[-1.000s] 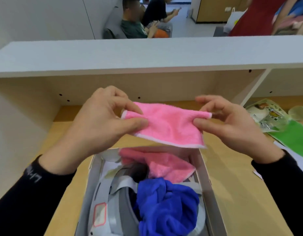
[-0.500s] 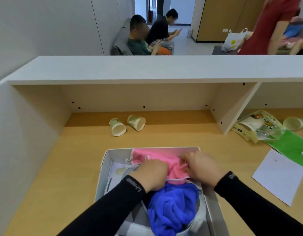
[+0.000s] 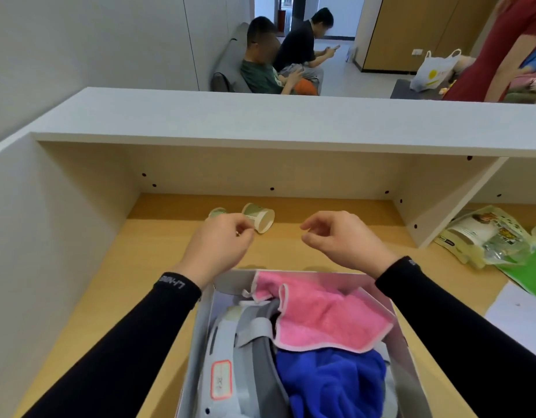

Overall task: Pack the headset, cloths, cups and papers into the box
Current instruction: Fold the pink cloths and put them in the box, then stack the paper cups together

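Note:
The open box (image 3: pixel 411 357) sits at the near edge of the desk. Inside lie a grey-white headset (image 3: pixel 239 351), a pink cloth (image 3: pixel 324 315) spread over the far half and a blue cloth (image 3: pixel 330 384) in front of it. Two paper cups lie on their sides at the back: one (image 3: pixel 259 217) with its mouth toward me, the other (image 3: pixel 217 212) partly hidden behind my left hand (image 3: pixel 221 244). My left hand hovers just in front of the cups, fingers curled, holding nothing. My right hand (image 3: pixel 339 238) floats beyond the box, fingers apart and empty.
A white paper sheet (image 3: pixel 523 318) lies at the right edge, with a green sheet (image 3: pixel 529 273) and a snack bag (image 3: pixel 483 236) beyond it. A shelf divider (image 3: pixel 453 200) and an overhead shelf (image 3: pixel 260 119) bound the desk bay. People sit and stand in the room behind.
The pink cloth went from held in the air into the box and was let go. Both hands rose out of the box and moved forward toward the cups.

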### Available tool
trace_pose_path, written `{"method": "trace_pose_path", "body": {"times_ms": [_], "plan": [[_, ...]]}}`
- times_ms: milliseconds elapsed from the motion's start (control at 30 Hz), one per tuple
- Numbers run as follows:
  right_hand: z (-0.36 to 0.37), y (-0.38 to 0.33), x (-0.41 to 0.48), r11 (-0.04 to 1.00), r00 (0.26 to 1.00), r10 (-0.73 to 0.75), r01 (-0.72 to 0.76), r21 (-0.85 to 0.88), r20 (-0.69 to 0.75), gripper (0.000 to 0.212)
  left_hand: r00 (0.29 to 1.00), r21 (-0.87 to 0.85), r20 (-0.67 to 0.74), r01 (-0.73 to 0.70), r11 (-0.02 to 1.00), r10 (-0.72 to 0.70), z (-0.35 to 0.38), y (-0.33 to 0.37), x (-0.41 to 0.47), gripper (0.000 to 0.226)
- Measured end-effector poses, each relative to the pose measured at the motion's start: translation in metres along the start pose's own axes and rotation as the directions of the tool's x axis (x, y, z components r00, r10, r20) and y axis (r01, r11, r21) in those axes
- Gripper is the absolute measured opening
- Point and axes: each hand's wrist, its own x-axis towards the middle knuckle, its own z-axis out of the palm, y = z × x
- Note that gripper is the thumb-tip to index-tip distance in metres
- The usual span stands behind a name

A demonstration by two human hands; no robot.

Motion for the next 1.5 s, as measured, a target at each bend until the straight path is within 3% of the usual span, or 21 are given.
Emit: {"method": "trace_pose_path", "body": {"times_ms": [100,200,467,700,900,1000,1167,1300,1500], "plan": [[0.016,0.002,0.021,0.999,0.999,0.042,-0.042,0.026,0.024,0.022,0.993,0.044,0.028,0.117,0.992,-0.118,0.006,-0.032,0.015,0.021],[0.033,0.005,0.047,0.997,0.993,0.062,-0.065,0.030,0.104,0.026,0.963,0.105,0.145,0.211,0.972,-0.225,0.017,-0.063,0.037,0.026],[0.078,0.001,0.113,0.953,0.912,0.207,-0.270,0.139,0.353,0.052,0.829,0.295,0.470,0.175,0.939,-0.302,0.060,-0.101,0.097,0.052],[0.113,0.007,0.141,0.867,0.861,0.280,-0.417,0.274,0.425,0.061,0.821,0.365,0.449,0.191,0.911,-0.353,0.081,-0.109,0.110,0.063],[0.128,0.012,0.146,0.859,0.897,0.274,-0.391,0.332,0.347,0.061,0.877,0.313,0.364,0.203,0.928,-0.314,0.074,-0.105,0.099,0.061],[0.118,0.010,0.139,0.899,0.947,0.258,-0.308,0.311,0.192,0.048,0.927,0.258,0.257,0.207,0.944,-0.274,0.061,-0.098,0.091,0.053],[0.081,0.014,0.113,0.990,0.990,0.127,-0.122,0.072,-0.059,0.023,0.988,0.139,0.059,0.135,0.981,-0.145,0.038,-0.067,0.079,0.063],[0.047,0.015,0.085,0.994,0.976,0.092,-0.077,0.081,-0.199,0.020,0.997,0.107,-0.066,0.037,0.994,-0.030,0.021,-0.036,0.074,0.053],[0.015,0.033,0.037,0.984,0.971,0.073,-0.108,-0.144,-0.229,0.017,0.986,0.005,-0.099,-0.132,0.991,0.132,0.006,0.011,0.059,0.041]]}}
